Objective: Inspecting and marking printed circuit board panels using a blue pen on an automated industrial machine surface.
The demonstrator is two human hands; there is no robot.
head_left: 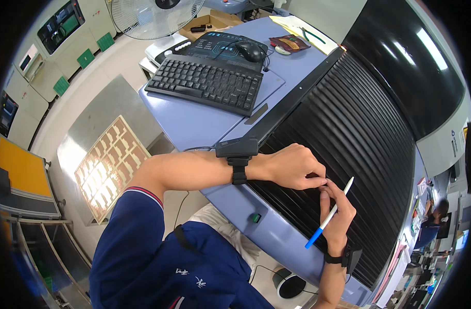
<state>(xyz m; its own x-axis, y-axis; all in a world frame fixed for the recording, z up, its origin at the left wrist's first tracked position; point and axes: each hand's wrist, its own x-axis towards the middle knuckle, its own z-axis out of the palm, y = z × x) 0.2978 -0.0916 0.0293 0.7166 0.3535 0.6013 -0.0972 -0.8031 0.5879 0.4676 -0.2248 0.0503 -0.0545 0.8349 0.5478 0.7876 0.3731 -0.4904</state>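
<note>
Head view: left hand (295, 167) pinched together, right hand (340, 213) gripping pen (324, 223), box (226, 19) holding black object (198, 29)

- Pale, smooth floor (114, 61), shining in places.
- Off-white machine cabinets (95, 18) along the upper left, with a dark window (61, 26) and green panels (85, 58) low down.
- A grey metal table (123, 95) at the left, glare on its near edge.
- Below it, a stand with an orange panel (27, 164), then a rack (45, 239) with dark compartments.
- A blue-grey worktop (194, 123) in the middle.
- A glossy black hood (400, 31) at the upper right, reflecting bright strip lights (432, 49).
- Cluttered benches at the far right, too small to make out.
</note>
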